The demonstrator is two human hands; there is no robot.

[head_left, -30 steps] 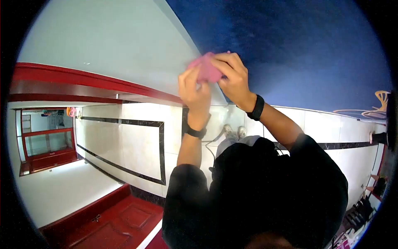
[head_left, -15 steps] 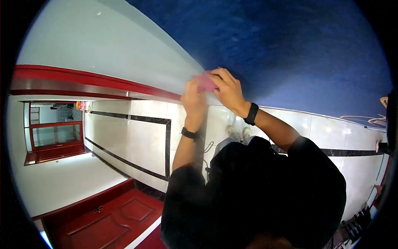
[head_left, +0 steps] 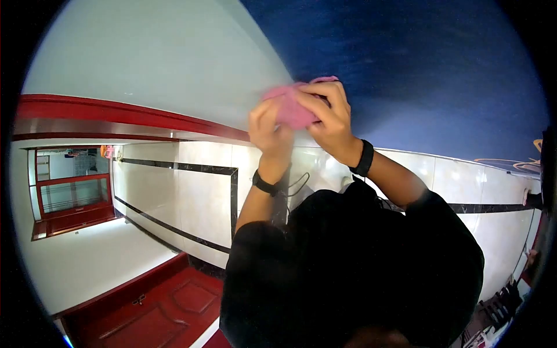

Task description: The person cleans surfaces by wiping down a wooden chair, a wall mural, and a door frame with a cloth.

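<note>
A pink cloth (head_left: 297,110) is bunched up between my two hands, in front of the corner where a pale wall meets a blue wall. My left hand (head_left: 268,129) grips its left side, with the fingers curled and slightly blurred. On the other side my right hand (head_left: 332,116) has its fingers folded over the cloth, and a bit of pink edge sticks out above the knuckles. Each wrist carries a black band. Whether the cloth touches either wall, I cannot tell.
The blue wall (head_left: 429,75) rises ahead on the right, the pale wall (head_left: 168,52) on the left with a red door frame (head_left: 116,107). Below is a light tiled floor (head_left: 203,197) with black strips. A red door (head_left: 151,307) stands at lower left.
The cloth shows larger and more spread between my hands, which have moved a little apart. My view has shifted slightly, moving the wall corner to the right.
</note>
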